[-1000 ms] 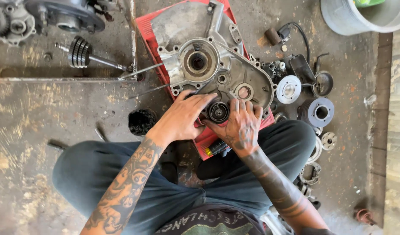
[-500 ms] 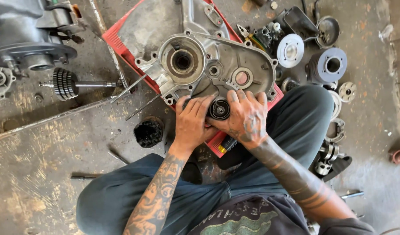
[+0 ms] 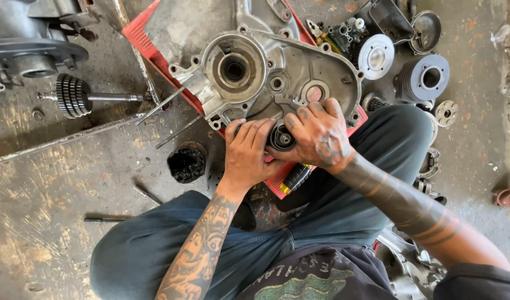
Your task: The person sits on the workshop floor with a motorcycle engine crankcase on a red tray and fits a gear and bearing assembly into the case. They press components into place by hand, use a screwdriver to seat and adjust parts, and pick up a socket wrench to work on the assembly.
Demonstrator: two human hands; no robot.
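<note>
Both hands, left hand [image 3: 248, 151] and right hand [image 3: 317, 136], pinch a round black bearing [image 3: 281, 138] at frame centre. Seating it into the grey engine case [image 3: 299, 66], apparently. Next calls for square, even pressure.

A grey metal engine casing [image 3: 288, 72] is laid on a red tray [image 3: 141, 36]; dark blue trousers [image 3: 155, 250] are worn; black band tattoos mark the right forearm [image 3: 399, 203].

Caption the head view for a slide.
Both hands, left hand and right hand, grip a round black part at the edge of a grey engine casing.
</note>
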